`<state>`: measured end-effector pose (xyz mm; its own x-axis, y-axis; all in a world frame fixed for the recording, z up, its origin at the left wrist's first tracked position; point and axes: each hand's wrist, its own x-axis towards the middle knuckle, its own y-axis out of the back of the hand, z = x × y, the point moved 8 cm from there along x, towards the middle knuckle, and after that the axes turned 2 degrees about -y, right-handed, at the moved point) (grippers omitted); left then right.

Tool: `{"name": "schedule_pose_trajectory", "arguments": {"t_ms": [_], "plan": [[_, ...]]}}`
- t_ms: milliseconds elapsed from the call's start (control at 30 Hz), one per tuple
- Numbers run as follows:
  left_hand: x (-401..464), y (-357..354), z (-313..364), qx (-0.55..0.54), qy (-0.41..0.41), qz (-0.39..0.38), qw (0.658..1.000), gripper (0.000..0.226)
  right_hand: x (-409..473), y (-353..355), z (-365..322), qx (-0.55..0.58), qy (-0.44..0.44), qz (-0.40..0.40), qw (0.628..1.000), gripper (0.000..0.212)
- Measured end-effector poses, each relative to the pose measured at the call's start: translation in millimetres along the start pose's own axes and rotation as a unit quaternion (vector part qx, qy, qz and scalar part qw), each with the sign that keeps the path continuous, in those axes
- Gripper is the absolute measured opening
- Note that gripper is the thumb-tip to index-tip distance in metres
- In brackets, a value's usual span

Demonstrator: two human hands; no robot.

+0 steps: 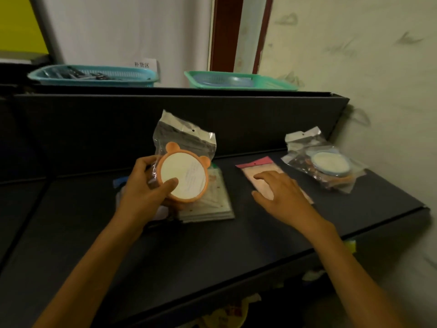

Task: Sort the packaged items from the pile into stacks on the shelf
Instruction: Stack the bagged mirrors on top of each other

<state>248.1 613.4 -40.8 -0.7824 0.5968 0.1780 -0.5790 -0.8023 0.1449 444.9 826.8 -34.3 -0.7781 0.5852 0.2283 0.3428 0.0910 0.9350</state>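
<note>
Holding: left hand [144, 185] grips a bagged orange bear-eared round item [183, 177], raised above a stack of flat clear packets [210, 204].
Right hand: right hand [281, 192], fingers spread and relaxed, rests on a pink-topped flat packet [262, 169].
Edges: dark shelf [189, 252] meets the wall on the right; its front edge runs diagonally; bare surface lies near the forearms.
Containers: blue basket [94, 75] holds dark items, unclear; green basket [238, 80] holds a bluish round piece.
Pile: bagged items with a blue round one [328, 165] sit at the shelf's far right, apart from both hands.
</note>
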Motion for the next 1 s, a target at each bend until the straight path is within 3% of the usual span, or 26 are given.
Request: {"name": "schedule_pose_trajectory", "arguments": {"t_ms": [433, 833, 1000], "plan": [[-3.4, -219.4, 41.0, -0.018, 0.0, 0.026, 0.999, 0.05, 1.7, 69.8, 191.3, 0.056, 0.039, 0.019, 0.997, 0.043], [18.7, -339.4, 66.0, -0.062, -0.009, -0.035, 0.997, 0.053, 21.1, 106.0, 288.3, 0.115, 0.017, 0.05, 0.992, 0.037], [44.0, -374.7, 64.0, -0.042, 0.003, -0.028, 0.999, 0.054, 32.4, 114.6, 318.3, 0.084, -0.007, 0.052, 0.995, 0.04]]}}
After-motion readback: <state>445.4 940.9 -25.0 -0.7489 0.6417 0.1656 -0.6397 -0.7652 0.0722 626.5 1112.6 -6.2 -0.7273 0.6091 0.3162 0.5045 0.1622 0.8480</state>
